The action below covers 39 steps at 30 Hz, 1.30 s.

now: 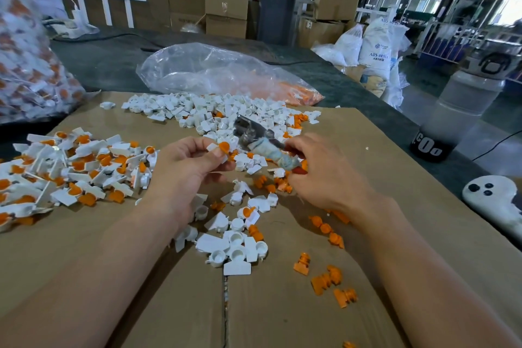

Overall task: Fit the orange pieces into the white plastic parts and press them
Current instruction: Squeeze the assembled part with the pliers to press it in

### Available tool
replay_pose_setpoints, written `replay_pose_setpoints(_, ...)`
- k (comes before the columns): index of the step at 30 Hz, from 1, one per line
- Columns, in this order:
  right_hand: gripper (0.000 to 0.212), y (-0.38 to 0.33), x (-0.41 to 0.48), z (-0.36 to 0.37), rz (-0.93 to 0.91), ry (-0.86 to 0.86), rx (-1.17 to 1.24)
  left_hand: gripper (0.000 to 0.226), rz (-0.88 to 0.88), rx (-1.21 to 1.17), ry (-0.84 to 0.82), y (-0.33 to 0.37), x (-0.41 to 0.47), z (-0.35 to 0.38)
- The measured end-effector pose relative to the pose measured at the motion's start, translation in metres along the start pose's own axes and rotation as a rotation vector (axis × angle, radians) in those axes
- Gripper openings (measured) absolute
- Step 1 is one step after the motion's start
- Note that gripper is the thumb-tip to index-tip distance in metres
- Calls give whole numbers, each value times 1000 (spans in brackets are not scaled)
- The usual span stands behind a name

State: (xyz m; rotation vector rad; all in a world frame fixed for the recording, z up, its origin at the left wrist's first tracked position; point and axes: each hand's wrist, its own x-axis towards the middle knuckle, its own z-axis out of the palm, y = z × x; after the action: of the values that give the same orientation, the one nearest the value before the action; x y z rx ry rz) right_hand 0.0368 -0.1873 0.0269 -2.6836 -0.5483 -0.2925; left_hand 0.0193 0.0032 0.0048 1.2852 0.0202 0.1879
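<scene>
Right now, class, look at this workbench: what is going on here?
A person is assembling small parts over cardboard. The left hand pinches a white part with an orange piece seated in it. The right hand grips a blurred metal-headed tool, apparently a small hammer, beside it. Fitted pieces are piled at left; empty white parts lie ahead, loose orange pieces at right.
</scene>
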Motion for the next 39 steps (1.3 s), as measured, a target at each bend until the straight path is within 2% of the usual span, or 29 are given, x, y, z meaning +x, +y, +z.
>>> replay_pose_setpoints(6, 39, -2, 0, 6, -41, -42, -13, 10, 41, -44, 4, 0, 1, 2)
replay_pose_setpoints(12, 25, -4, 0, 8, -47, -82, -13, 14, 61, -68, -5, -1, 1, 3)
replay_pose_setpoints(30, 29, -10, -3, 10, -76, -107, 2, 16, 48, -96, -1, -1, -1, 5)
replay_pose_setpoints(39, 9, -12, -4, 10, -59, -120, 16, 18, 44, -81, 13, -3, 0, 5)
